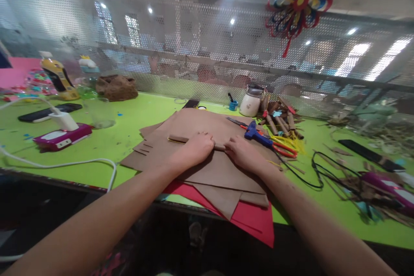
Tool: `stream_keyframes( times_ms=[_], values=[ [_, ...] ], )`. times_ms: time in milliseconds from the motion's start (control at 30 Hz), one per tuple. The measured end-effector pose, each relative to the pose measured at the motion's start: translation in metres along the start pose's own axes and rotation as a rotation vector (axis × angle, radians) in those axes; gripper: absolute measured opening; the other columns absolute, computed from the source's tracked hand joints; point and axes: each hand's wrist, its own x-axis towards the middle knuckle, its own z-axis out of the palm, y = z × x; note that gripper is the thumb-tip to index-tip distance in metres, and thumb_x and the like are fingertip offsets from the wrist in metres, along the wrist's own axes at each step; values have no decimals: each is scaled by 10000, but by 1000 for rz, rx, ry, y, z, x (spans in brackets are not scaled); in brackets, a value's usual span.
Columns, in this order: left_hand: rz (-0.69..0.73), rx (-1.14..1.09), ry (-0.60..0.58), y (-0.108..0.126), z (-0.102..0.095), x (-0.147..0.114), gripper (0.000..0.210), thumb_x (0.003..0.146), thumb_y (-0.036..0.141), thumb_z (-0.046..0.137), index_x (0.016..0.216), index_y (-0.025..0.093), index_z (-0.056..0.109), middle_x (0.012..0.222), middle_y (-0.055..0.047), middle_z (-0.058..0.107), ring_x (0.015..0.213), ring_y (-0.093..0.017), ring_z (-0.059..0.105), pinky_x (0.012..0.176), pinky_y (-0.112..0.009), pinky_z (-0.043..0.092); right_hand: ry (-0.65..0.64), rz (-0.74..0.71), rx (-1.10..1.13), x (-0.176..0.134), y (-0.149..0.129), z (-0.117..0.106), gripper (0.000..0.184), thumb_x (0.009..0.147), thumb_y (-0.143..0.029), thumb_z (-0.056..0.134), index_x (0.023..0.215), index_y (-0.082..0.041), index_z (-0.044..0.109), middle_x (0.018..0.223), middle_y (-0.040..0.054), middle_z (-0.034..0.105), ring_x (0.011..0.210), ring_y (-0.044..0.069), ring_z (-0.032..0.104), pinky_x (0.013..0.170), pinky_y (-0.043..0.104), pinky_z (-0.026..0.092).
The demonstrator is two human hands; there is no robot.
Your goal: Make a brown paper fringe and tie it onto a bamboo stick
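A thin roll of brown paper [220,147] lies across a stack of brown paper sheets [194,118]. My left hand [199,146] is closed over the middle of the roll, its fingers curled down against it. At the roll's right end, my right hand [241,151] pinches it with bent fingers. Something thin and yellow shows along the roll's left end. Beyond my right hand sit a blue glue gun [258,136] and a pair of scissors with orange handles [284,148]. Red paper [255,224] sticks out from beneath the sheets, over the table edge.
Brown paper rolls [284,120] are piled at the back right beside a white jar [250,102]. A black cable [300,179] runs rightward. Left are a purple power strip [63,137], a phone [50,112], a clear cup [101,114] and a yellow bottle [60,77].
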Motion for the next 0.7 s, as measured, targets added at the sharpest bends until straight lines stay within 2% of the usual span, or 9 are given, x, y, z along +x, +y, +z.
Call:
stream_keyframes(
  times_ms=[233, 333, 467, 600, 700],
  values=[
    [12, -10, 48, -5, 3, -1, 224, 858, 95, 399, 859, 101, 622, 851, -126, 618, 762, -210, 558, 730, -347, 435, 12, 11, -42, 0, -5, -1, 184, 897, -176, 433, 884, -125, 609, 885, 105, 596, 829, 190, 525, 723, 278, 365],
    [38, -67, 98, -9, -4, -2, 176, 850, 114, 434, 883, 125, 606, 872, -103, 629, 788, -210, 567, 742, -341, 434, 32, 26, 55, -8, -8, -11, 198, 917, -209, 402, 897, -139, 586, 887, 80, 586, 777, 155, 525, 693, 253, 361],
    [53, -128, 119, -14, -14, -6, 144, 824, 105, 473, 877, 139, 603, 865, -84, 643, 790, -200, 578, 733, -328, 431, 88, 35, 249, -18, -14, -24, 171, 897, -192, 411, 920, -166, 578, 893, 52, 576, 800, 146, 512, 693, 237, 352],
    [73, -154, 115, -15, -18, -8, 144, 806, 83, 490, 841, 147, 614, 819, -68, 647, 768, -191, 584, 704, -307, 427, 115, 61, 295, -19, -19, -26, 163, 858, -214, 488, 991, -177, 575, 939, 52, 582, 824, 153, 520, 693, 240, 347],
    [74, -161, 113, -14, -16, -7, 144, 809, 96, 501, 863, 153, 621, 830, -67, 653, 778, -191, 587, 704, -302, 426, 103, 78, 272, -16, -20, -22, 192, 895, -270, 463, 1013, -172, 579, 925, 59, 598, 805, 156, 539, 674, 246, 341]
  ],
)
